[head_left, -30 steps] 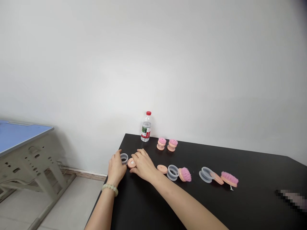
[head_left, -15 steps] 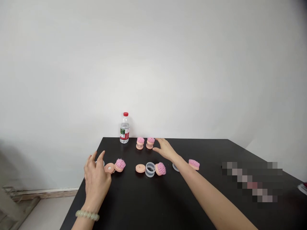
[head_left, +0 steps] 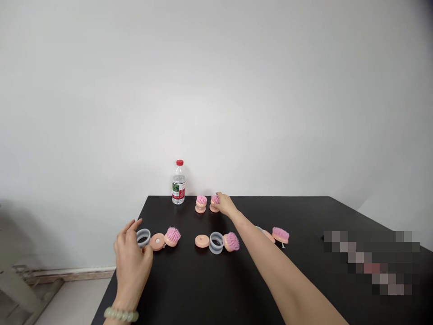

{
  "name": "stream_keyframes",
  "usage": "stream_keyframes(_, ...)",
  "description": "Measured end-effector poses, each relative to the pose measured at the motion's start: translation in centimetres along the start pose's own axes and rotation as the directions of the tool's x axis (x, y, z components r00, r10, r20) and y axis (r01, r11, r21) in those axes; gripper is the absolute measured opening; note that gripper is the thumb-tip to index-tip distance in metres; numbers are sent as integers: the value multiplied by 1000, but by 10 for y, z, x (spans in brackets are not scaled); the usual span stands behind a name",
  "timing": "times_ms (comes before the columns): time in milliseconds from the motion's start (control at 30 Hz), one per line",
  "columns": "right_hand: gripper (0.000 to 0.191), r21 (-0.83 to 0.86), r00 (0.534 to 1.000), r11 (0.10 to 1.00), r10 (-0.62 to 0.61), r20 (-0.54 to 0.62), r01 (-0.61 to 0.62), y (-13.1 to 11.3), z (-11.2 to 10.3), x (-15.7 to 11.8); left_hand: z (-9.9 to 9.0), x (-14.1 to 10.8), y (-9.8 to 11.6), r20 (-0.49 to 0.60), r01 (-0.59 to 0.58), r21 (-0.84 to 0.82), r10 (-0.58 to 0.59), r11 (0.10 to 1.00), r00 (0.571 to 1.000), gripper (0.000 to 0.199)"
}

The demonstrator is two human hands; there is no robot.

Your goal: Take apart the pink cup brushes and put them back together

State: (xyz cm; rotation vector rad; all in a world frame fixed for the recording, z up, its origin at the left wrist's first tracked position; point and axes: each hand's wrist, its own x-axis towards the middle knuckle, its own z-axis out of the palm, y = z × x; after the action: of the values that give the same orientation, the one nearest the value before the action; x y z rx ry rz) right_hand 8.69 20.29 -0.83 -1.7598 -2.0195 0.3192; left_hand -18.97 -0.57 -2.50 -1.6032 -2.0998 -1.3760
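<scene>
At the far side of the table my right hand [head_left: 225,204] has its thumb and fingers around a small round brush [head_left: 214,207] with pink bristles, partly covering it. A matching brush [head_left: 200,205] stands upright just to its left. My left hand [head_left: 131,255], wearing a beaded bracelet, hovers at the left with thumb and fingers apart and nothing visible between them. Nearest to it is a translucent ring [head_left: 143,232], partly hidden by the hand. Beside that ring lie a peach disc [head_left: 157,242] and a pink-bristled brush head [head_left: 172,236].
Mid-table lie another peach disc [head_left: 202,241], clear ring [head_left: 215,248] and brush head [head_left: 232,241]. Further right, another brush head [head_left: 280,234] lies by parts half hidden behind my right forearm. A red-capped water bottle [head_left: 178,187] stands by the wall. A blurred patch covers the right side.
My right hand has closed in on the far right-hand brush and now touches it. My left hand has shifted slightly, showing more of the clear ring. The view has shifted a little.
</scene>
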Motion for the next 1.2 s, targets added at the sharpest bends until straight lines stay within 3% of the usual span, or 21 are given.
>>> stream_keyframes(233, 32, 195, 988, 981, 11, -154, 19, -4, -30, -31, 2, -6, 2, -45, -139, 31, 140, 990, 989, 39)
stream_keyframes(367, 36, 388, 985, 912, -83, -149, 135, -13, -50, -84, 2, -19, 11, -114, -343, -42, 337, 938, 935, 34)
stream_keyframes(467, 39, 533, 975, 819, -210, -66, 212, -21, -48, -134, 6, -36, 32, -44, -435, -196, 435, 879, 899, 42)
stream_keyframes(533, 44, 744, 956, 638, -294, -2, 198, -26, -41, -163, 8, -47, 54, 87, -383, -312, 428, 870, 900, 53)
stream_keyframes(600, 49, 850, 943, 505, -331, 33, 148, -29, -32, -181, 9, -52, 79, 255, -240, -398, 358, 885, 898, 58)
stream_keyframes(700, 52, 908, 939, 407, -340, 44, 105, -27, -25, -193, 7, -51, 110, 508, 9, -441, 242, 897, 827, 33)
stream_keyframes(733, 52, 920, 937, 379, -346, 42, 98, -25, -24, -193, 8, -50, 116, 521, 20, -432, 232, 901, 821, 28)
stream_keyframes(800, 49, 937, 935, 341, -351, 46, 82, -19, -23, -193, 13, -50, 120, 442, -82, -402, 272, 912, 855, 23)
stream_keyframes(867, 46, 934, 939, 352, -336, 76, 50, -13, -24, -193, 20, -55, 117, 285, -278, -353, 386, 893, 878, 19)
stream_keyframes(967, 40, 886, 939, 463, -320, 124, 41, -9, -28, -195, 29, -67, 105, 130, -497, -314, 555, 809, 822, 12)
stream_keyframes(1100, 34, 748, 949, 650, -302, 89, 136, -17, -35, -203, 28, -73, 97, 134, -530, -311, 588, 789, 797, 13)
stream_keyframes(1200, 32, 647, 955, 739, -291, 54, 189, -23, -39, -207, 23, -71, 98, 170, -508, -347, 586, 788, 792, 16)
